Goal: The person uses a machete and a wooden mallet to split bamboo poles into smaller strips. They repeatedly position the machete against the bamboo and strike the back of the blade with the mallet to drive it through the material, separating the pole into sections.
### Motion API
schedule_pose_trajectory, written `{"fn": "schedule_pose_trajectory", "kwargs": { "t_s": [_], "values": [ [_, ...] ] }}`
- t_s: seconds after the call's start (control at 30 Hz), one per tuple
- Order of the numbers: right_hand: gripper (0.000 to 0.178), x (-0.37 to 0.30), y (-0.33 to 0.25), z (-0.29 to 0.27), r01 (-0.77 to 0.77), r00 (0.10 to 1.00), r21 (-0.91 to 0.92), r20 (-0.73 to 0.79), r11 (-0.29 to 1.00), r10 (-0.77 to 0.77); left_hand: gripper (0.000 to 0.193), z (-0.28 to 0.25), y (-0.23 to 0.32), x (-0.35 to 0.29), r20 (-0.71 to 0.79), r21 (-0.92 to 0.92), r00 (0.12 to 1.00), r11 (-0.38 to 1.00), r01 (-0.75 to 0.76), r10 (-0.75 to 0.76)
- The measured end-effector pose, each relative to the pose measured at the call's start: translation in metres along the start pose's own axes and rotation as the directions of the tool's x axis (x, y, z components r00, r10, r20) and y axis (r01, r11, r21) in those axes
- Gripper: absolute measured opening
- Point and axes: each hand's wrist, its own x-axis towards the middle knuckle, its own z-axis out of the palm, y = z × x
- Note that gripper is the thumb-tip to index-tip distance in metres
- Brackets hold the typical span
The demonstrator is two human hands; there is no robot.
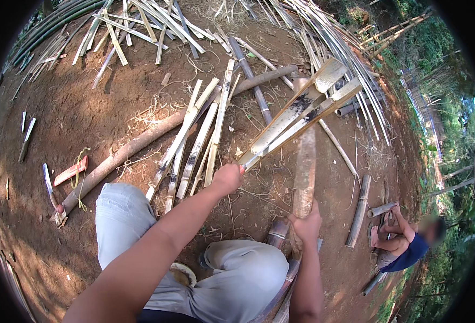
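My left hand (pixel 229 178) is closed round the handle of a knife, only a reddish bit of which shows. Its grey blade (pixel 252 160) sits in the split of a bamboo length (pixel 288 123), whose pale halves, dark-stained inside, spread apart toward the far end. In my right hand (pixel 306 223) is the narrow end of a thick wooden club (pixel 305 161). The club stands beside the split bamboo on its right, its far end smeared by motion. Left of the bamboo, several split bamboo pieces (pixel 197 151) lean across a long pole (pixel 135 142).
Another knife (pixel 48 183) and an orange sheath (pixel 72 170) with yellow cord lie at left. Bamboo strips (pixel 135 27) cover the far ground; long slats (pixel 350 75) lie far right. A person (pixel 404 245) sits at right, handling a bamboo piece (pixel 381 210). A bamboo tube (pixel 359 211) lies nearer.
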Motion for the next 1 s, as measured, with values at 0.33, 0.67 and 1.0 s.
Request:
{"fn": "schedule_pose_trajectory", "kwargs": {
  "t_s": [0.33, 0.67, 1.0],
  "values": [
    [0.083, -0.018, 0.055, 0.052, -0.087, 0.994, -0.016, -0.074, 0.996, 0.086, 0.028, 0.017, -0.019, -0.004, -0.014, 0.084, 1.000, 0.996, -0.006, 0.007],
    [0.112, -0.041, 0.016, 0.094, 0.226, 0.955, 0.003, -0.197, 0.974, -0.221, 0.028, 0.074, -0.088, 0.029, 0.127, 0.161, 0.985, 0.982, 0.096, -0.117],
    [0.032, 0.028, 0.048, 0.096, 0.153, 0.886, 0.791, -0.376, 0.592, 0.272, 0.024, 0.038, -0.068, -0.004, 0.229, -0.107, 0.947, 0.961, 0.256, -0.227]
  ]
}}
